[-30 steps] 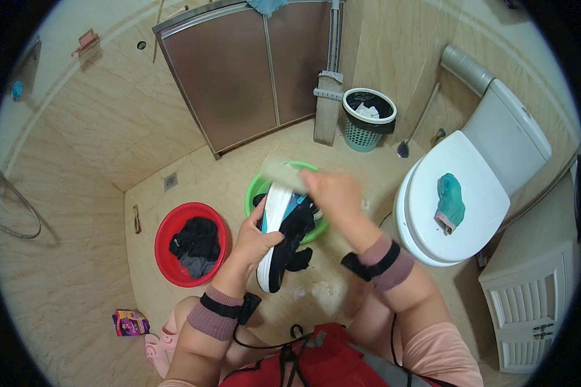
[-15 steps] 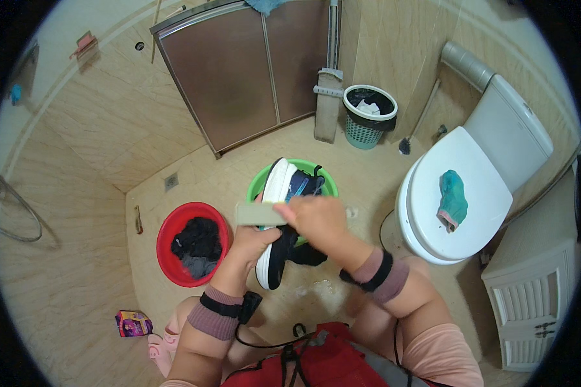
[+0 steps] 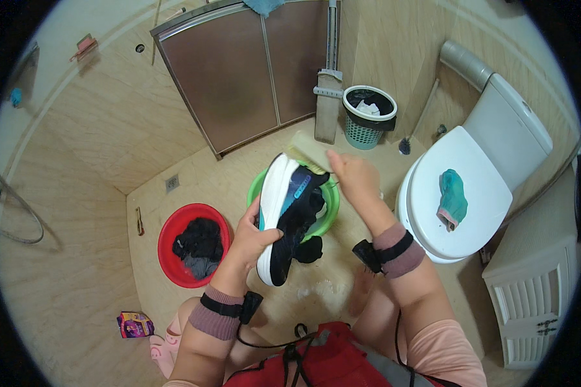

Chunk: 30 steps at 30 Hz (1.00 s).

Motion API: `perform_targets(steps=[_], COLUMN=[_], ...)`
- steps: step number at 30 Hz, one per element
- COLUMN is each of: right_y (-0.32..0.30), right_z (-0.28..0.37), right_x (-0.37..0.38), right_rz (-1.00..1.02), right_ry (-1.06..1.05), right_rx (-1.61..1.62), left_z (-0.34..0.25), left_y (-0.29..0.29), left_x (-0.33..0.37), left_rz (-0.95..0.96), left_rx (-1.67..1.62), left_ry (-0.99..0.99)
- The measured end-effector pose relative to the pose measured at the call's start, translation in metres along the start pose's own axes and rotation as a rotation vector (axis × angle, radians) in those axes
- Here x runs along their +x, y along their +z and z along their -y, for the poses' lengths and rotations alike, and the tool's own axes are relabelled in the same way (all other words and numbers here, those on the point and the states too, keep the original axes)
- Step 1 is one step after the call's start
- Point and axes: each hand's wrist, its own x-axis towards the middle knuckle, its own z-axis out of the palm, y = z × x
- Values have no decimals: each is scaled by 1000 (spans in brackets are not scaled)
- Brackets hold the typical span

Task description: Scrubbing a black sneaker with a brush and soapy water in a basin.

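This is a home bathroom. A white toilet (image 3: 461, 193) with its lid shut stands at the right with a toilet brush (image 3: 405, 144) just beside it, beige tiles cover the floor (image 3: 193, 174) and walls, a floor drain (image 3: 172, 184) sits near the brown folding door (image 3: 252, 71), and a shower hose (image 3: 13, 213) hangs at the left. A lined waste basket (image 3: 368, 118) and two plastic wash basins, one red (image 3: 174, 258) and one green (image 3: 329, 206), stand on the floor.

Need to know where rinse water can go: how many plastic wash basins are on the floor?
2. A red basin with dark clothes sits on the floor left of the left hand; a green basin lies behind the held sneaker, mostly hidden. None other shows.
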Motion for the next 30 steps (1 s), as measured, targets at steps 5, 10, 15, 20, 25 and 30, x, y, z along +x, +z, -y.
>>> perform_targets(steps=[5,10,15,20,25,30], right_y=[-6,5,5,-15,-12,-16], right_z=[36,11,-14,43,41,46], right_x=[-28,-15,3,-22,-28,-30], right_rz=[-58,-27,-65,506,467,427], right_ry=[-86,-165,138,703,608,561], right_rx=[240,50,631,1493,1372,1269], left_z=[0,-3,-2,8,9,-3], left_y=[-10,-7,1,-3,9,12], left_x=[1,-1,-4,0,-5,-1], left_rz=[4,-43,-9,73,79,22], left_rx=[81,-78,-7,-16,-54,113], left_ry=[57,-64,128,106,143,395])
